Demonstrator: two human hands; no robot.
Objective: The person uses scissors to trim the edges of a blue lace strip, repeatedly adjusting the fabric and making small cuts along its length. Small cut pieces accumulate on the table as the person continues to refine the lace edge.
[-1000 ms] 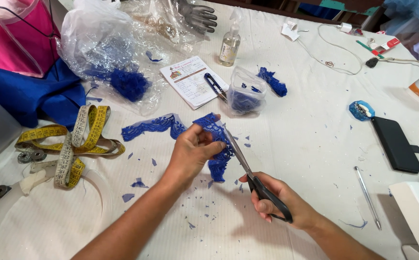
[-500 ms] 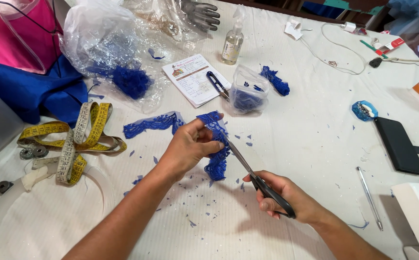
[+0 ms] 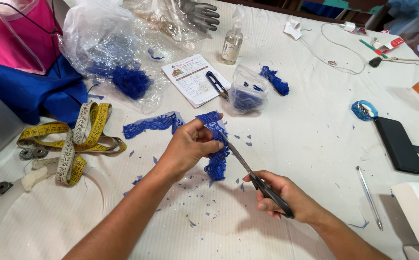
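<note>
The left hand [image 3: 190, 144] is closed around a strip of blue lace [image 3: 214, 144], thumb on top and fingers curled beneath, holding it just above the white tablecloth [image 3: 305, 139] near the middle of the table. The lace hangs down from the grip in a short ruffled tail, and a longer piece of the same blue trim [image 3: 152, 123] lies flat on the cloth just left of the hand. The right hand [image 3: 281, 197] is wrapped shut around the black handles of a pair of scissors [image 3: 253, 175], whose blades point up and to the left and meet the lace right beside the left thumb; whether the blades are parted cannot be told. Small blue scraps [image 3: 190, 224] are scattered on the cloth around and below the lace. Left of the lace lies a coiled yellow tape measure [image 3: 72, 139], and beyond that a heap of blue fabric [image 3: 31, 91]. Above the lace sit a printed card [image 3: 192, 79] with small snips [image 3: 216, 84] on it, a little clear bag [image 3: 248, 91] of blue bits, and a spray bottle [image 3: 232, 43]. A large clear plastic bag [image 3: 103, 43] holding more blue trim is up and to the left. Well to the right of the lace are a black case [image 3: 399, 144] and a thin metal tool [image 3: 369, 197].
</note>
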